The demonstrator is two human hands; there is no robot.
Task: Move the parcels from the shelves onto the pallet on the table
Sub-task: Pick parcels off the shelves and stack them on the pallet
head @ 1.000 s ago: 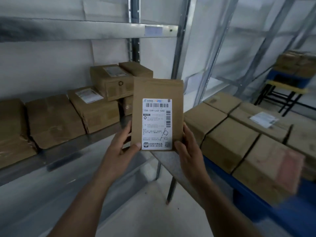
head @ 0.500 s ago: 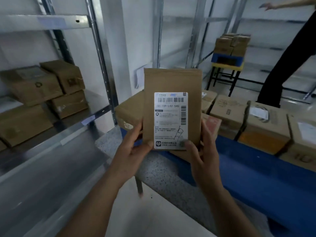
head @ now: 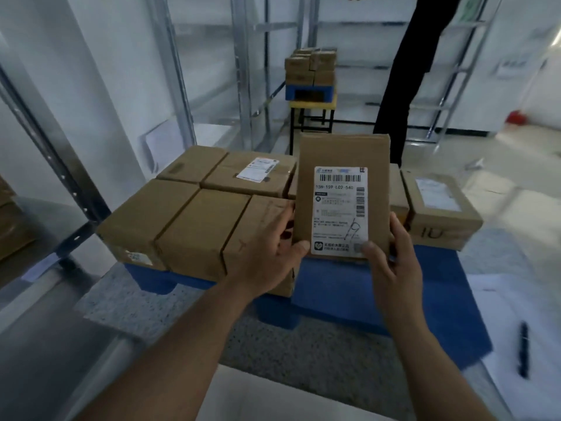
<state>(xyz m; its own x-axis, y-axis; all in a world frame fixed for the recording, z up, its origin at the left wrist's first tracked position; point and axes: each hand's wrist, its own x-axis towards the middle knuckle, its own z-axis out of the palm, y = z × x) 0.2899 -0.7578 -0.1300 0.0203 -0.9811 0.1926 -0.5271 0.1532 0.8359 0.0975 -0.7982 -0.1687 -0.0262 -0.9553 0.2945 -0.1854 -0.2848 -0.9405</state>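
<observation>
We have turned from the shelves; both hands, left hand [head: 267,253] and right hand [head: 391,259], grip the flat brown cardboard parcel [head: 343,183] over the blue plastic pallet [head: 334,287], ready to set down.

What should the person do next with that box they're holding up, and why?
Probably lower the parcel into the bare stretch of blue pallet just beneath it. Both the left hand and right hand hold it upright above that gap, with boxes already packed alongside.
</observation>
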